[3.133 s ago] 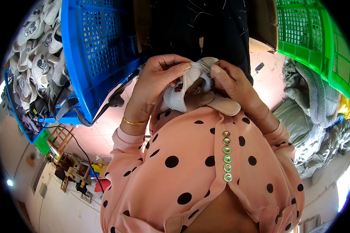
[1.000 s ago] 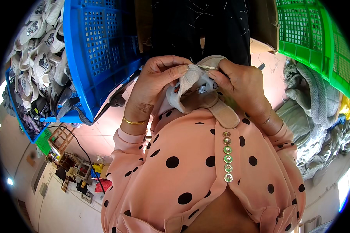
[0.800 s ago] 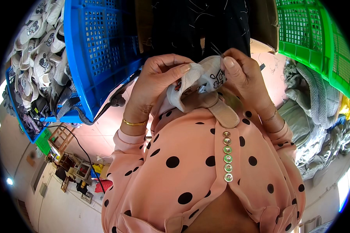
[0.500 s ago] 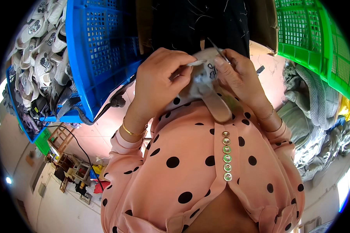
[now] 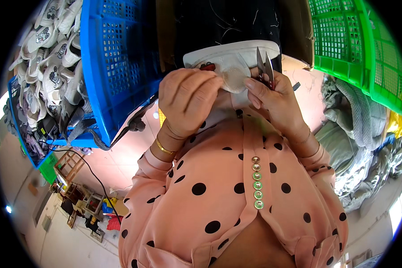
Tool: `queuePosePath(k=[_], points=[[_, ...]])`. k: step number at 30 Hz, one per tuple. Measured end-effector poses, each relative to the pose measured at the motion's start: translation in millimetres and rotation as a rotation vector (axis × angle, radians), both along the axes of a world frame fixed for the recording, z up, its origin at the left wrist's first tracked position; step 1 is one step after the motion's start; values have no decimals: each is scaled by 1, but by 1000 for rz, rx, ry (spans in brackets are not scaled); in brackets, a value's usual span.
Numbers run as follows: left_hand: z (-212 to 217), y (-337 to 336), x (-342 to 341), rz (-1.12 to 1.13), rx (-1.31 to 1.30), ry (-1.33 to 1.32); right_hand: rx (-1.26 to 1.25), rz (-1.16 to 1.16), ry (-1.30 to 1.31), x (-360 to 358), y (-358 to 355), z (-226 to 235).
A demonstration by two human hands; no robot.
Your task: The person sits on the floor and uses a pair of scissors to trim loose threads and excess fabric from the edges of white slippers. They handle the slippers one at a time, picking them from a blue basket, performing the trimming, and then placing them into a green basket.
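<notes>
In front of my lap a white shoe [image 5: 232,49] lies across, its pale sole edge turned away from me and a translucent, beige rounded part facing up. My left hand [image 5: 187,98] is closed, its fingertips pinching at the left side of that rounded part. A small red piece shows just above its knuckles. My right hand [image 5: 274,98] grips small scissors [image 5: 265,69] with dark handles, blades pointing away from me and spread apart. Its thumb tip touches the shoe's right side. The fingers underneath are hidden.
A blue plastic crate [image 5: 116,58] stands at my left, with many white shoes [image 5: 53,78] heaped beyond it. On the right is a green crate [image 5: 344,49], above grey fabric bundles [image 5: 357,120]. Loose threads lie on the dark cloth [image 5: 232,22] over my lap. A dark cable [image 5: 94,169] hangs lower left.
The shoe has been turned: its sole edge now lies across the far side, and the strap-like tongue no longer shows. The scissors now point up more steeply, and my left hand has lowered slightly.
</notes>
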State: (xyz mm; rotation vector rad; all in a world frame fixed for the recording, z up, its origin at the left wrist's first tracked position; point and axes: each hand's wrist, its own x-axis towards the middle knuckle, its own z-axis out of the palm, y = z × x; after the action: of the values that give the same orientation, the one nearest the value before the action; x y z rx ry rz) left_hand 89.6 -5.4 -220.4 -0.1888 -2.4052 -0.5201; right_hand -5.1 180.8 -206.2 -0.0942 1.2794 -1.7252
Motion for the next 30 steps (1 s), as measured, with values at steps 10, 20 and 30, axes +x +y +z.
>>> queuePosePath(k=[10,20,30], points=[[8,-15,-17,-60,246,-286,83,12,47,-3,5,-4],[-39,-1,-10,-50,40,-297,169,112,83,6,7,-45],[-60,17,7,156,495,-436,576,538,1526,-32,-10,-10]])
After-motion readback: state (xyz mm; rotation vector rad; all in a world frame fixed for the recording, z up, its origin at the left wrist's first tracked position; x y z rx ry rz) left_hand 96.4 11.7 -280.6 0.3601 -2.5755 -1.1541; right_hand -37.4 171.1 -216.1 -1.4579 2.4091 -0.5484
